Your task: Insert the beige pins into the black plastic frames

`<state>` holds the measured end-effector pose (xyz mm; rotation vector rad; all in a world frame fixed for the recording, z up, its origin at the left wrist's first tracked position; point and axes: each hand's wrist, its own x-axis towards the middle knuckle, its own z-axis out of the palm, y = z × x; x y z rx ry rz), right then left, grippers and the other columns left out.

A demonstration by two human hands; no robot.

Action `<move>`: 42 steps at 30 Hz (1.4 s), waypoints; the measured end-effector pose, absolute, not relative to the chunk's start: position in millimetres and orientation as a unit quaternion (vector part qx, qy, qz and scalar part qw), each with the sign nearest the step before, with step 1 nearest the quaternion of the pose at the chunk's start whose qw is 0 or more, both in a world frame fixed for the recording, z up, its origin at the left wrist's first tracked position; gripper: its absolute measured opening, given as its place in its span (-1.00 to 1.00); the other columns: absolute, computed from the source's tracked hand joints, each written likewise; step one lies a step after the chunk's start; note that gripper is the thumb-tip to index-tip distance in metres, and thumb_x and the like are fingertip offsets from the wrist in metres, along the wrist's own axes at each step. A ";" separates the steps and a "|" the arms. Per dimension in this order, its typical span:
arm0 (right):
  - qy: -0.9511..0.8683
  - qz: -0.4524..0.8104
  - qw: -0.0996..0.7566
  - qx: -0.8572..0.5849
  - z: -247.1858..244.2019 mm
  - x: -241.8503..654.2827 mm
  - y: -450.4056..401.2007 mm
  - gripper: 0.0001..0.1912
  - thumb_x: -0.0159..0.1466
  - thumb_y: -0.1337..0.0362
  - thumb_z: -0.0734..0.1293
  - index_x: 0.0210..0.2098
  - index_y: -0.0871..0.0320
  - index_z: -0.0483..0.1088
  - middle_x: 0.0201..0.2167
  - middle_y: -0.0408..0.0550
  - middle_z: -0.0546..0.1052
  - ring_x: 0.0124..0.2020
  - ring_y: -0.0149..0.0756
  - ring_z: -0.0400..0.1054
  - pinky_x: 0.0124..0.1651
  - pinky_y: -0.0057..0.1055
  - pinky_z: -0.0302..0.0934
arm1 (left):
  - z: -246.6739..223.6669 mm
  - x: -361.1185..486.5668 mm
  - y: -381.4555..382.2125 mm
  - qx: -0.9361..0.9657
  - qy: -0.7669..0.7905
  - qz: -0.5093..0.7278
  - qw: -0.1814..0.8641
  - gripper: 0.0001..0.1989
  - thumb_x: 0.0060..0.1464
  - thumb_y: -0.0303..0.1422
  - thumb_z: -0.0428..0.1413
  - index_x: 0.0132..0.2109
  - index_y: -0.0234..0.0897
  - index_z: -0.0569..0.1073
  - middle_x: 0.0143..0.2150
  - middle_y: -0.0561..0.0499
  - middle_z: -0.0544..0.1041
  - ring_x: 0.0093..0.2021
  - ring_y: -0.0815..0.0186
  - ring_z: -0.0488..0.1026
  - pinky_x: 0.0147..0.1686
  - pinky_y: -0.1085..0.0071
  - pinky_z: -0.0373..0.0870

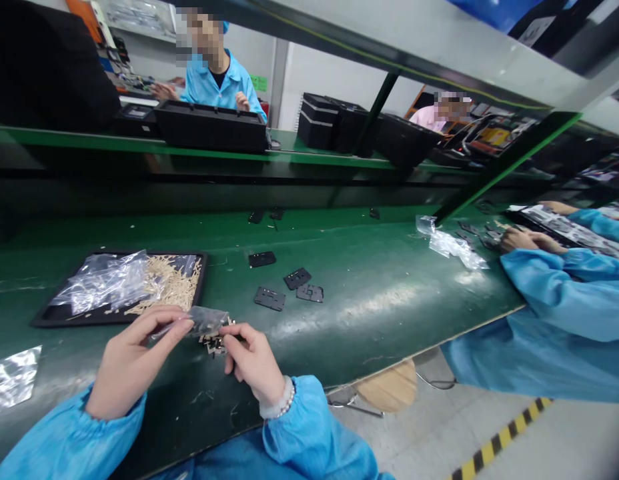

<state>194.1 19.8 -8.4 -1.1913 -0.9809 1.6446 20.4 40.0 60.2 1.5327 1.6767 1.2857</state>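
Observation:
My left hand (139,353) pinches a clear plastic bag (207,320) between thumb and fingers. At the bag's right end lies a small pile of beige and dark pieces (213,343) on the green table (349,333). My right hand (252,357) is closed at the right side of this pile, its thumb and fingertips together; whatever they pinch is too small to name. Behind my left hand a black tray (204,280) holds clear bags (109,280) and many thin beige pieces (174,283).
Flat black parts (269,298) lie beyond my hands. A silvery clear bag (14,380) is at the left edge. On the right, a co-worker's hands (529,240) are beside dark parts and plastic bags (452,247). Black bins (209,127) line the shelf, with a person (229,80) behind.

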 end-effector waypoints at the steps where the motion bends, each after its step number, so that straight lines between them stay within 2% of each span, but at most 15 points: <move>1: -0.373 0.676 0.431 -0.467 -7.1 192.9 19.9 -0.61 0.21 0.00 0.44 -0.17 0.19 0.48 -0.55 -0.23 0.45 -0.75 -0.55 0.15 -0.72 -0.56 -0.06 | 59.1 20.5 40.5 0.555 0.627 0.477 0.269 -0.73 -0.22 -0.01 0.29 -0.51 -0.08 0.59 -0.36 -0.05 0.66 -0.28 0.09 0.61 -0.25 0.25 0.59; 2: -0.350 0.690 0.439 -0.457 -6.0 191.5 20.3 -0.56 0.16 -0.03 0.47 -0.18 0.19 0.45 -0.58 -0.27 0.42 -0.75 -0.54 0.16 -0.73 -0.57 -0.07 | 57.9 20.5 40.9 0.542 0.634 0.479 0.275 -0.71 -0.23 0.00 0.29 -0.50 -0.10 0.59 -0.35 -0.06 0.67 -0.30 0.09 0.61 -0.29 0.26 0.60; 4: -0.303 0.706 0.463 -0.441 -4.6 188.6 21.7 -0.46 0.03 -0.08 0.54 -0.20 0.15 0.38 -0.50 -0.27 0.45 -0.72 -0.54 0.24 -0.75 -0.59 -0.03 | 55.1 20.4 41.4 0.521 0.645 0.481 0.284 -0.68 -0.24 0.02 0.30 -0.49 -0.14 0.58 -0.34 -0.08 0.68 -0.32 0.08 0.61 -0.35 0.27 0.59; 7: -0.262 0.713 0.488 -0.430 -3.9 185.3 24.5 -0.42 -0.07 -0.09 0.58 -0.28 0.13 0.34 -0.46 -0.29 0.44 -0.70 -0.55 0.27 -0.76 -0.60 0.00 | 51.0 20.0 42.0 0.502 0.655 0.481 0.296 -0.65 -0.26 0.02 0.33 -0.47 -0.17 0.58 -0.32 -0.08 0.69 -0.31 0.09 0.61 -0.33 0.29 0.58; 10: -0.247 0.717 0.495 -0.424 -3.4 183.8 26.3 -0.46 -0.07 -0.07 0.59 -0.38 0.13 0.32 -0.59 -0.33 0.38 -0.74 -0.56 0.20 -0.77 -0.60 -0.07 | 47.5 18.6 42.3 0.496 0.656 0.480 0.307 -0.64 -0.28 0.03 0.34 -0.43 -0.14 0.60 -0.30 -0.08 0.69 -0.28 0.09 0.61 -0.31 0.30 0.58; 13: -0.241 0.716 0.501 -0.423 -2.6 183.8 26.0 -0.50 -0.04 -0.06 0.58 -0.43 0.12 0.31 -0.60 -0.30 0.42 -0.74 -0.58 0.15 -0.75 -0.60 -0.13 | 43.2 15.8 42.0 0.486 0.645 0.483 0.339 -0.60 -0.26 0.04 0.34 -0.32 -0.13 0.64 -0.23 -0.08 0.70 -0.22 0.06 0.62 -0.31 0.30 0.59; 16: -0.230 0.730 0.495 -0.412 -1.6 185.1 24.5 -0.56 0.00 -0.02 0.55 -0.45 0.11 0.31 -0.73 -0.34 0.33 -0.76 -0.56 0.07 -0.72 -0.59 -0.12 | 37.2 11.6 41.0 0.474 0.641 0.486 0.357 -0.59 -0.21 0.04 0.33 -0.28 -0.13 0.66 -0.17 -0.08 0.70 -0.19 0.08 0.61 -0.30 0.32 0.59; 19: -0.227 0.751 0.484 -0.388 -0.1 186.3 23.5 -0.64 0.02 0.05 0.52 -0.35 0.13 0.41 -0.73 -0.31 0.36 -0.73 -0.50 0.14 -0.69 -0.58 -0.08 | 30.8 8.3 41.5 0.461 0.652 0.491 0.349 -0.70 -0.18 -0.03 0.34 -0.37 -0.12 0.63 -0.27 -0.06 0.69 -0.36 0.18 0.57 -0.34 0.33 0.58; 22: -0.234 0.780 0.469 -0.343 0.9 186.3 23.9 -0.60 0.00 0.14 0.51 -0.21 0.19 0.51 -0.54 -0.16 0.52 -0.64 -0.45 0.31 -0.68 -0.56 -0.03 | 27.5 9.3 44.3 0.454 0.648 0.498 0.355 -0.75 -0.20 -0.06 0.35 -0.46 -0.10 0.57 -0.48 -0.01 0.61 -0.48 0.21 0.53 -0.40 0.32 0.57; 24: -0.239 0.799 0.457 -0.309 0.5 185.6 24.8 -0.55 -0.02 0.14 0.54 -0.16 0.19 0.53 -0.43 -0.11 0.55 -0.59 -0.43 0.38 -0.68 -0.56 0.00 | 28.1 12.2 45.8 0.458 0.635 0.499 0.371 -0.71 -0.22 -0.04 0.36 -0.43 -0.11 0.57 -0.53 0.01 0.59 -0.51 0.20 0.53 -0.43 0.31 0.58; 28: -0.254 0.805 0.446 -0.299 -2.7 183.7 26.8 -0.46 -0.05 0.05 0.62 -0.15 0.18 0.52 -0.61 -0.27 0.41 -0.66 -0.50 0.22 -0.68 -0.59 -0.04 | 32.3 16.5 42.8 0.474 0.605 0.489 0.413 -0.55 -0.26 0.03 0.38 -0.24 -0.12 0.60 -0.35 -0.04 0.70 -0.36 0.07 0.64 -0.31 0.20 0.65; 31: -0.243 0.797 0.452 -0.318 -5.9 182.7 28.0 -0.47 0.03 -0.10 0.57 -0.24 0.20 0.52 -0.67 -0.29 0.34 -0.69 -0.53 0.11 -0.70 -0.58 -0.11 | 34.7 14.4 37.6 0.475 0.603 0.486 0.418 -0.58 -0.23 0.05 0.37 -0.29 -0.13 0.62 -0.26 -0.12 0.72 -0.21 -0.01 0.66 -0.15 0.13 0.65; 36: -0.214 0.801 0.454 -0.327 -7.5 184.4 27.8 -0.43 -0.02 -0.08 0.60 -0.19 0.19 0.53 -0.42 -0.15 0.51 -0.64 -0.53 0.23 -0.73 -0.59 -0.13 | 37.5 12.9 35.8 0.475 0.633 0.512 0.335 -0.74 -0.13 -0.04 0.33 -0.35 -0.07 0.66 -0.24 -0.09 0.72 -0.16 0.02 0.66 -0.06 0.14 0.62; 39: -0.219 0.819 0.443 -0.293 -4.6 186.7 27.0 -0.36 0.00 -0.03 0.61 -0.01 0.12 0.51 -0.20 -0.08 0.58 -0.60 -0.51 0.34 -0.73 -0.59 -0.09 | 35.9 17.5 38.9 0.514 0.628 0.491 0.318 -0.70 -0.21 -0.01 0.33 -0.39 -0.10 0.64 -0.27 -0.09 0.71 -0.26 0.05 0.65 -0.21 0.20 0.64; 42: -0.263 0.843 0.408 -0.233 -2.5 186.4 27.6 -0.36 0.04 -0.01 0.59 0.05 0.11 0.50 -0.12 -0.03 0.59 -0.59 -0.50 0.39 -0.72 -0.59 -0.04 | 32.7 22.8 40.4 0.522 0.622 0.487 0.322 -0.67 -0.19 0.02 0.30 -0.38 -0.12 0.64 -0.33 -0.06 0.71 -0.41 0.14 0.62 -0.38 0.27 0.63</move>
